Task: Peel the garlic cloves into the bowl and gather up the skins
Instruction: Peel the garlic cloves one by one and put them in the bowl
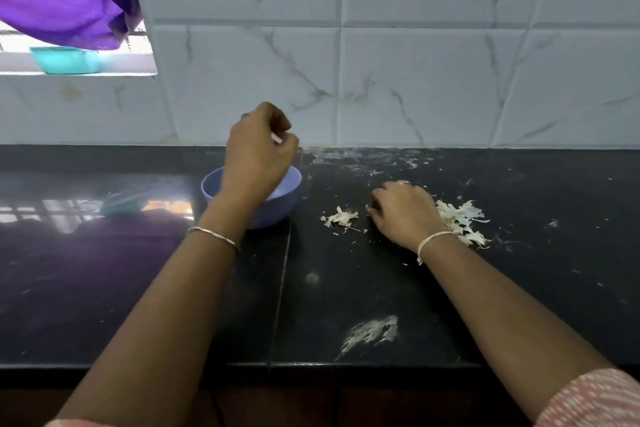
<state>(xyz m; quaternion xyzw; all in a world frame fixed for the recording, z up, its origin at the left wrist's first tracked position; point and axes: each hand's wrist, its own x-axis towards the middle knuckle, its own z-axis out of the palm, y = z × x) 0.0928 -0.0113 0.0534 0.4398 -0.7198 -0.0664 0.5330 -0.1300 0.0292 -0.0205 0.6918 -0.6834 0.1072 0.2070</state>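
Head view: left hand (259, 149) pinches a pale piece (277, 138) over the bowl (277, 206), right hand (403, 213) lies curled on the counter (346, 288) by the skins (460, 220), grip unclear; risk: skin drops into bowl, or a sweep scatters light flakes.

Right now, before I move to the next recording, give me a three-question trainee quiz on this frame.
1. True or false: the left hand, pinching a small white piece, is above the blue bowl.
2. The larger skin pile lies: A) inside the bowl, B) just right of the right hand, C) left of the bowl.
3. Fill in: the smaller skin pile lies between the bowl and the ____ hand.
Key: 1 true; 2 B; 3 right.
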